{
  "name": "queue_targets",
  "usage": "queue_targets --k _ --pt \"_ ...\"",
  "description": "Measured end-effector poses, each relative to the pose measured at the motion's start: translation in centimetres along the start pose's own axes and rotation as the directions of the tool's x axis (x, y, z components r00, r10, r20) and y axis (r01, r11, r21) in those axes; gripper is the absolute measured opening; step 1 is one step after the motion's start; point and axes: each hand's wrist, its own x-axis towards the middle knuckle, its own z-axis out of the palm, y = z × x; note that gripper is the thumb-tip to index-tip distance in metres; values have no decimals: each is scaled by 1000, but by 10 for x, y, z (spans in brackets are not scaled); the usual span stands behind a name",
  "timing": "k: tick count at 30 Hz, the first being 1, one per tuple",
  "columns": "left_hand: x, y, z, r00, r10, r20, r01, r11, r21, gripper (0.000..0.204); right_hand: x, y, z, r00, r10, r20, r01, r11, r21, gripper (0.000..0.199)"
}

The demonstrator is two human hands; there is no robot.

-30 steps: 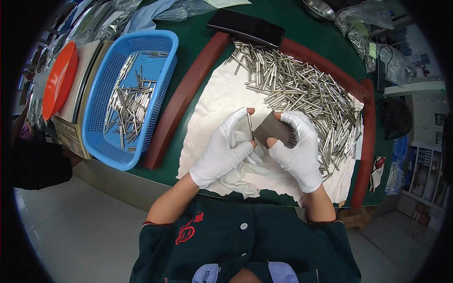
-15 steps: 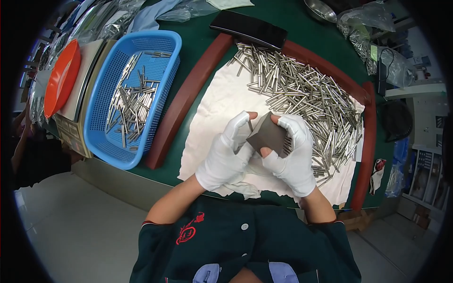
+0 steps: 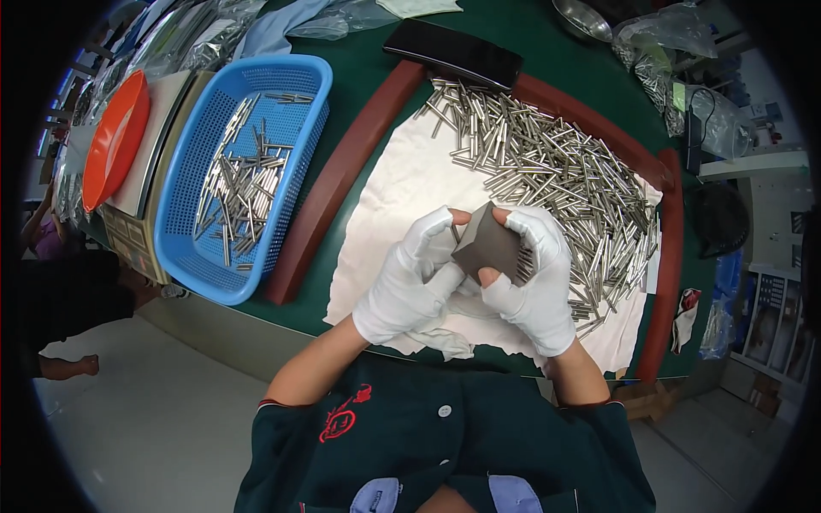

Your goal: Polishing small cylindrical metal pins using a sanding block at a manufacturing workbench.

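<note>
Dark grey block (image 3: 486, 248) being held above the white cloth (image 3: 402, 192), one corner pointing up and away from the person; no clear long axis. Left hand (image 3: 410, 282) and right hand (image 3: 532, 278), both white-gloved, are clamping it from either side, grips closed on it. Right of and beyond the block, a heap of metal pins (image 3: 556, 171) is lying on the cloth, pointing every way. Left of the cloth, a blue basket (image 3: 184, 256) is holding more pins. Beyond the cloth, a flat black slab (image 3: 453, 53) is lying on the green bench (image 3: 530, 34). Clear plastic bags (image 3: 658, 34) are sitting at the bench's far right.
</note>
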Motion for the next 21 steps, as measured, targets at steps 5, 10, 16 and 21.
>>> queue_targets --k 5,10,16,21 --pt "6 15 -7 963 -259 74 269 939 -214 62 4 8 -9 990 113 -83 -117 992 -48 49" --pt "12 12 -12 915 -372 153 402 870 -284 61 4 7 -10 989 130 -69 -134 989 -59 48" --pt "13 17 -8 901 -423 99 431 843 -322 65 4 6 -7 994 100 -36 -104 990 -97 48" --pt "11 13 -8 912 -406 58 408 912 -47 62 4 -1 -6 998 64 1 -63 992 -113 50"
